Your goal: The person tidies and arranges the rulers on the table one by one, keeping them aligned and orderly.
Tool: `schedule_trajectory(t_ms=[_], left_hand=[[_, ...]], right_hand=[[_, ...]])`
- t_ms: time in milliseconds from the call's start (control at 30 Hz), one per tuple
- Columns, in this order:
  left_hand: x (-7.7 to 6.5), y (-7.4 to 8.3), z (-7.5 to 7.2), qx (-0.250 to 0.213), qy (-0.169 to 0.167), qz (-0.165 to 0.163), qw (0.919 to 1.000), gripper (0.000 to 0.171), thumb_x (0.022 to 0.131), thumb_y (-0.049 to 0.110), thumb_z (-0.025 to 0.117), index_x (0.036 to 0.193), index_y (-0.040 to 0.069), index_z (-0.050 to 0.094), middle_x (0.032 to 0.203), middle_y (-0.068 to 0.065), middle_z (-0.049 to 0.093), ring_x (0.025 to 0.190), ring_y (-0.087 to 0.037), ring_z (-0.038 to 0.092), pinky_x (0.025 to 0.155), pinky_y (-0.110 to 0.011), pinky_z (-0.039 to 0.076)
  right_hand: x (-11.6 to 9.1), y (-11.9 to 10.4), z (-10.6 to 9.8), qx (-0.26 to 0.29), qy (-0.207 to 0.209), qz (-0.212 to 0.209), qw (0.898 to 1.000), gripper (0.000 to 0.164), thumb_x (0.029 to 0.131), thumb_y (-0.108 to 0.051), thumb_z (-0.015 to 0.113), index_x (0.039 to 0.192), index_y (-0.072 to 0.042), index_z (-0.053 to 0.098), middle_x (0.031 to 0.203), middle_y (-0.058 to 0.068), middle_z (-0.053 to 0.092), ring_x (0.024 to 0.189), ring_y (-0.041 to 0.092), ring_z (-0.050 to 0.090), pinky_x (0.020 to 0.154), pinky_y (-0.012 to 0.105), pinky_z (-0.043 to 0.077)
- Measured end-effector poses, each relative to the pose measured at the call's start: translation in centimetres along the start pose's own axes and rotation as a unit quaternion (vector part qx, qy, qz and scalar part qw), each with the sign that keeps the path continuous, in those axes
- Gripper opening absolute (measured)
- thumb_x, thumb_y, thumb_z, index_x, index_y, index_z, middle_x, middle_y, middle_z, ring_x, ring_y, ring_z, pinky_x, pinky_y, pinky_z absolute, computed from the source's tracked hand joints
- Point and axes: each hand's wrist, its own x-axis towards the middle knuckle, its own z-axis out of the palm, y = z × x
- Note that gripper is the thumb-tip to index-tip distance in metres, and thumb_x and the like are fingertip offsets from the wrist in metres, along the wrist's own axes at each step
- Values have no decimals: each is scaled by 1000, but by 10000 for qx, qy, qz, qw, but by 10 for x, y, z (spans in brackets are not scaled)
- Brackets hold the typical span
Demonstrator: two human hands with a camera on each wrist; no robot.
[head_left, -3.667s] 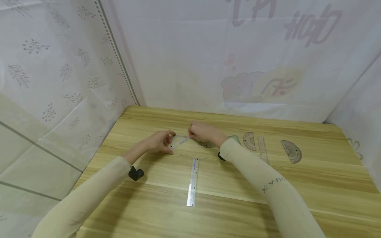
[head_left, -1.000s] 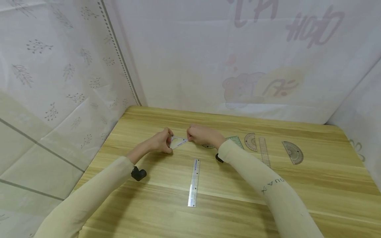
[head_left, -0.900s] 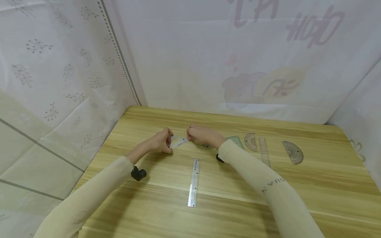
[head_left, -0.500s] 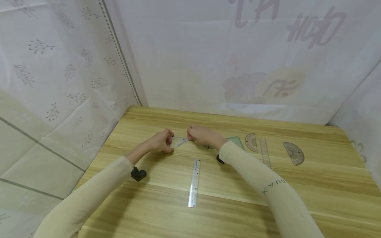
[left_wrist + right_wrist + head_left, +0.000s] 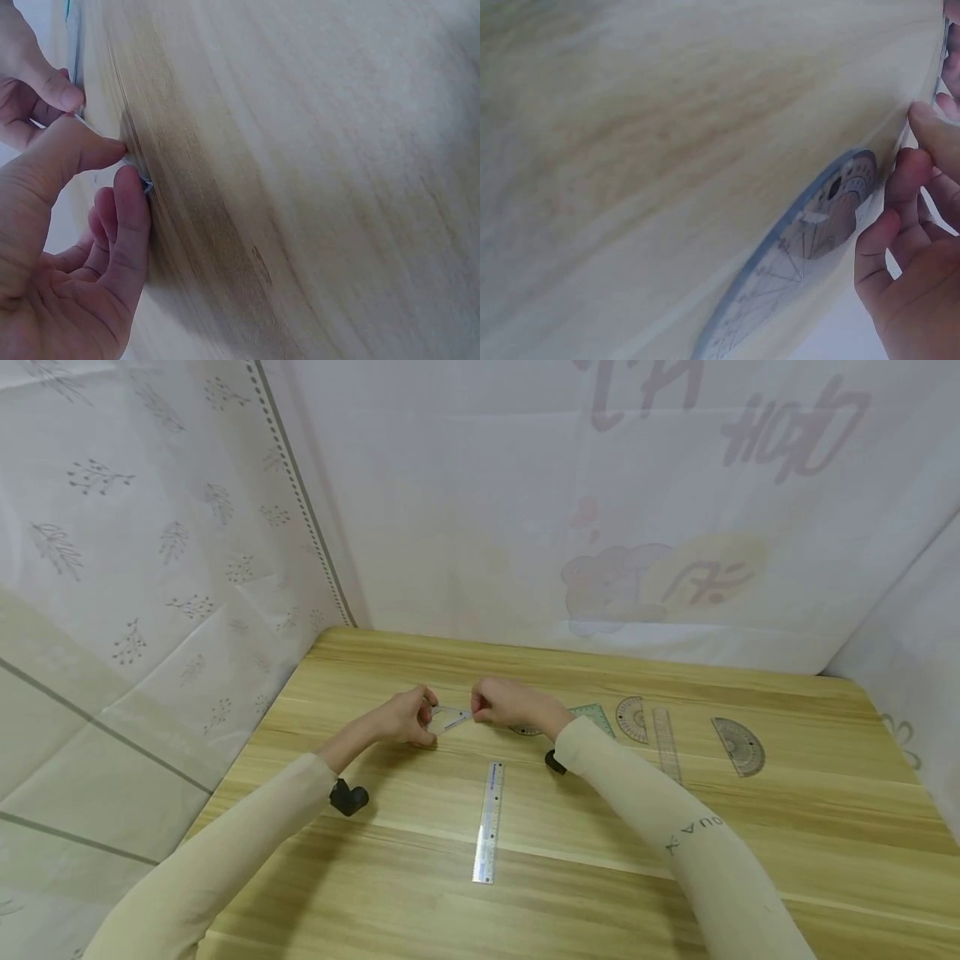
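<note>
A small clear set square point(image 5: 455, 722) with blue lettering is between the two hands near the back of the table. My left hand point(image 5: 403, 717) holds its left side, with the thumb near the lower corner and fingers at the upper one. My right hand point(image 5: 513, 700) pinches its right-hand tip, its fingertips covering that corner. Seen edge-on in the left wrist view, the set square is a thin strip between the hands. A clear protractor point(image 5: 802, 232) lies on the table beside the right hand, which partly hides it in the head view.
A clear straight ruler point(image 5: 489, 822) lies nearer on the wooden table point(image 5: 420, 893). Rightward are a green ruled piece point(image 5: 595, 718), partly behind the right sleeve, a protractor point(image 5: 632, 720), another ruler point(image 5: 666, 739) and a larger protractor point(image 5: 739, 747). Printed cloth point(image 5: 480, 527) rises behind.
Both hands have kept their hold on the set square. Its tilt shifts slightly between frames, and the right hand sits a little nearer than 3.7 seconds ago. The other pieces stay put.
</note>
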Motion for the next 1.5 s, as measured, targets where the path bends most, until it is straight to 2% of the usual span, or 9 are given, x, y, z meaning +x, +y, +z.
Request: schedule_trajectory(t_ms=[300, 533, 800, 933, 1067, 1167, 1267, 1400, 1500], left_hand=[[-2, -2, 1, -97, 100, -55, 9999, 62, 80, 4, 81, 130, -7, 45, 101, -13, 60, 90, -28, 56, 85, -42, 47], [-3, 1, 1, -94, 188, -48, 9998, 64, 79, 3, 79, 132, -9, 45, 100, -13, 61, 90, -27, 57, 82, -38, 49], [-4, 11, 8, -153, 458, -350, 9982, 59, 80, 3, 78, 128, -11, 45, 99, -17, 61, 88, -29, 60, 78, -37, 52], [-4, 20, 14, -667, 622, -581, 9941, 57, 82, -3, 74, 127, -14, 42, 97, -18, 56, 79, -25, 63, 69, -32, 56], [-6, 26, 15, -1173, 533, -656, 9895, 55, 85, -7, 71, 127, -17, 37, 96, -18, 54, 72, -26, 67, 64, -31, 59], [-8, 26, 11, -901, 358, -592, 9935, 62, 87, -2, 74, 131, -19, 34, 93, -18, 58, 67, -21, 64, 61, -30, 57], [-12, 23, 6, -229, 196, -509, 9982, 68, 85, 5, 80, 131, -21, 38, 96, -20, 64, 58, -16, 54, 59, -27, 50], [-16, 16, 1, 540, 135, -395, 9977, 76, 83, 12, 86, 136, -20, 41, 104, -21, 64, 69, -19, 54, 69, -33, 49], [-17, 14, 0, 635, 165, -353, 9972, 81, 83, 12, 86, 141, -18, 39, 107, -21, 62, 88, -26, 61, 80, -40, 53]], right_hand=[[6, 5, 1, 907, 292, 184, 9953, 6, 92, -4, 77, 95, -2, 73, 93, 2, 69, 87, 17, 61, 81, 31, 50], [5, -2, 0, 643, 537, 543, 9950, 10, 97, -8, 72, 86, -5, 72, 81, 2, 66, 69, 15, 55, 63, 28, 47], [-3, -7, 1, 79, 741, 682, 9949, 8, 99, -15, 70, 95, -8, 69, 97, 3, 58, 88, 19, 53, 76, 32, 48], [-9, -9, 2, 76, 797, 776, 9938, 25, 94, -23, 77, 108, -5, 67, 106, 6, 55, 92, 21, 53, 80, 35, 48], [-10, -11, 5, -196, 740, 905, 9929, 47, 89, -38, 81, 119, -6, 65, 112, 5, 54, 94, 20, 51, 81, 35, 48], [-8, -12, 8, -455, 707, 961, 9918, 55, 87, -45, 81, 123, -7, 64, 113, 5, 53, 93, 19, 51, 80, 35, 48], [-6, -12, 9, -551, 788, 984, 9905, 52, 89, -44, 80, 122, -7, 66, 112, 5, 55, 93, 19, 52, 80, 35, 49], [-5, -13, 8, -426, 904, 1008, 9899, 42, 91, -36, 80, 117, -5, 69, 113, 7, 58, 97, 20, 54, 84, 37, 50], [-4, -14, 7, -311, 943, 1002, 9900, 35, 92, -30, 80, 114, -4, 71, 111, 6, 62, 98, 20, 57, 84, 38, 51]])
